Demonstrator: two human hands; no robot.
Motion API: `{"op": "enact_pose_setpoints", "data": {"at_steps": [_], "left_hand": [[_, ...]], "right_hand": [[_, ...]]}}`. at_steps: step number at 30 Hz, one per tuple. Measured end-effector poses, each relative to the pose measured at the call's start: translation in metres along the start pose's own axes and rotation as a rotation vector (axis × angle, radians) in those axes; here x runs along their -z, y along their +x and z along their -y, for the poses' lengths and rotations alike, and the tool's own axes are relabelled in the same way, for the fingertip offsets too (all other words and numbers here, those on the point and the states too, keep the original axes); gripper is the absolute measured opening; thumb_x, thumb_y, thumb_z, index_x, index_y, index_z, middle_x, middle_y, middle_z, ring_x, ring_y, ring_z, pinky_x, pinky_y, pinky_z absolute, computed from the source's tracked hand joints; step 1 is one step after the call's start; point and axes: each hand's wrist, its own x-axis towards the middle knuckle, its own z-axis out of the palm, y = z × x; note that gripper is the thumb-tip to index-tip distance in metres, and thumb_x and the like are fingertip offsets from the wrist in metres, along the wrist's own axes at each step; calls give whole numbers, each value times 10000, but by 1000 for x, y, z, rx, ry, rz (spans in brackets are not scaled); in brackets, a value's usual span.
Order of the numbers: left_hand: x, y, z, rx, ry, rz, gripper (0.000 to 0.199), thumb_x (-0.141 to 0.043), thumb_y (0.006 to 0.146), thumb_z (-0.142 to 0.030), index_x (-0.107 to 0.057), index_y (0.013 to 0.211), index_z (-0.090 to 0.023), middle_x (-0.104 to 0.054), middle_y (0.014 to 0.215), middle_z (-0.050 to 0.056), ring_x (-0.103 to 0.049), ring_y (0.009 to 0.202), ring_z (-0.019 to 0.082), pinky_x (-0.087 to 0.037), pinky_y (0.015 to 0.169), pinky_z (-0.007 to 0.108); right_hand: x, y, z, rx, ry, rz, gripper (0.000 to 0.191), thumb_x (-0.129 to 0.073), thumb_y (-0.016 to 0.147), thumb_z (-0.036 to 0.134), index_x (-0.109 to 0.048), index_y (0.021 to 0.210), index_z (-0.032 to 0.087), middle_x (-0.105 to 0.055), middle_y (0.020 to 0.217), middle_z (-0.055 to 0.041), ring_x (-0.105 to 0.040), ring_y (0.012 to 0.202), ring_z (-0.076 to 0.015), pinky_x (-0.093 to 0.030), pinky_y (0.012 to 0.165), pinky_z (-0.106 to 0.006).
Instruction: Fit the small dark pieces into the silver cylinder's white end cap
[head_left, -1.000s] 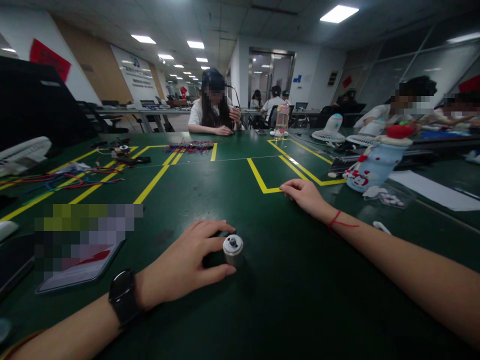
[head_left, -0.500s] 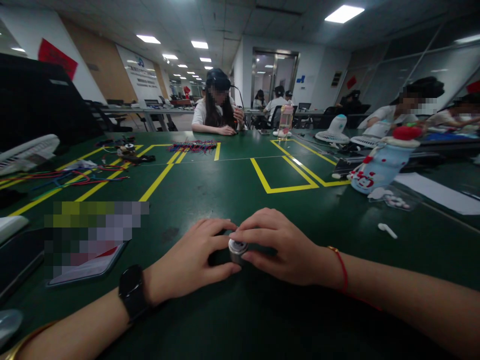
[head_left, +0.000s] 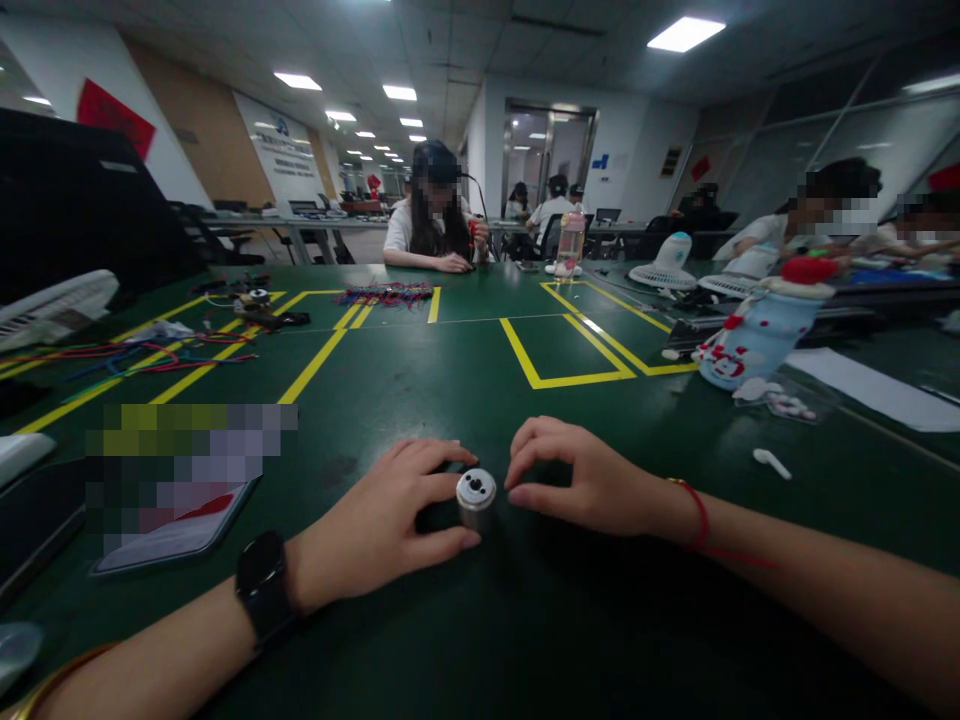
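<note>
A smooth, dark green table top [head_left: 420, 400] fills the lower part of the view, and its nearest area lies in deep shadow.

Nearest are the two bare forearms. A black watch with a dark face [head_left: 262, 565] is around the left wrist, and a thin red cord bracelet [head_left: 699, 512] is around the right one. The left hand [head_left: 375, 515] rests with its fingers apart and bent; its index fingertip and thumb come to the left side of a short, silver metal cylinder [head_left: 476, 505]. They seem to touch it, but how firmly I cannot tell. This cylinder stands upright between the hands, its flat top with dark holes facing up. The right hand [head_left: 589, 480] is just beside it, index finger and thumb curved nearly together; whether they pinch something small, I cannot tell.

The cylinder has a narrow base, so in my judgement a sideways knock from the right fingertips could tip it, and then it may roll, especially if the left fingers are only loosely placed.

Farther away lie a small white plastic piece with a stem [head_left: 772, 463] and yellow tape lines [head_left: 581, 382]. Behind them, a co-worker in a white shirt [head_left: 397, 232] sits at the far edge.
</note>
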Motion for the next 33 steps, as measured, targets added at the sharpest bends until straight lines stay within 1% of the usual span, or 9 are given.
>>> {"op": "enact_pose_setpoints", "data": {"at_steps": [2, 5, 15, 18, 21, 23, 25, 29, 33], "left_hand": [[0, 0, 1, -5, -6, -8, 271, -662, 847, -385, -646, 1100, -288, -511, 1320, 31, -466, 1215, 282, -371, 1016, 460], [-1, 2, 2, -8, -11, -16, 284, -664, 847, -388, -647, 1113, -290, -519, 1322, 31, -468, 1218, 284, -373, 1019, 457], [-4, 3, 4, -6, -6, -8, 289, -652, 859, -408, -640, 1123, -292, -514, 1330, 34, -465, 1220, 285, -375, 1018, 468], [-4, 3, 3, -4, -4, -5, 302, -647, 864, -410, -629, 1145, -302, -501, 1340, 30, -463, 1221, 280, -377, 1017, 469], [-2, 2, 2, 3, -10, 3, 325, -643, 868, -410, -618, 1174, -303, -496, 1344, 29, -460, 1225, 278, -375, 1024, 466], [-2, 2, 2, 5, -9, 14, 335, -635, 874, -412, -611, 1192, -307, -494, 1345, 27, -456, 1230, 275, -371, 1029, 465], [-1, 2, 3, 4, -8, 20, 340, -630, 877, -418, -609, 1200, -313, -492, 1349, 24, -452, 1233, 275, -371, 1028, 468], [-2, 2, 3, 5, -8, 21, 340, -624, 881, -426, -609, 1203, -316, -491, 1351, 26, -458, 1227, 277, -371, 1025, 473], [-3, 3, 3, 6, -7, 22, 336, -629, 877, -422, -616, 1193, -309, -489, 1355, 32, -455, 1232, 278, -364, 1031, 472]], "right_hand": [[1, -3, -7, 1, -47, 98, 116, -687, 814, 259, -697, 886, 169, -605, 981, -44, -565, 930, -148, -436, 866, -306], [-1, -5, -14, 8, -110, 150, 115, -687, 807, 256, -706, 892, 180, -602, 999, -46, -554, 944, -158, -425, 877, -326], [0, -7, -15, 31, -61, 148, 118, -713, 765, 241, -701, 861, 174, -598, 1007, -55, -560, 948, -167, -428, 896, -342], [5, -5, -19, -41, 101, 70, 166, -696, 786, 293, -689, 894, 168, -599, 994, -57, -571, 864, -149, -467, 786, -304], [15, -1, -31, -202, 250, -144, 198, -659, 807, 348, -668, 859, 157, -617, 900, -45, -564, 757, -135, -457, 669, -274], [23, 2, -45, -293, 250, -300, 203, -652, 800, 357, -660, 803, 154, -624, 796, -26, -556, 721, -134, -444, 668, -278], [31, 4, -61, -374, 211, -406, 217, -653, 786, 367, -660, 774, 150, -617, 723, -15, -543, 677, -130, -432, 660, -283], [38, 5, -87, -460, 213, -465, 280, -609, 802, 413, -648, 830, 137, -617, 738, -26, -529, 624, -119, -409, 592, -272], [36, 3, -88, -445, 187, -407, 281, -612, 801, 409, -663, 845, 136, -627, 738, -28, -539, 645, -123, -415, 611, -273]]}}
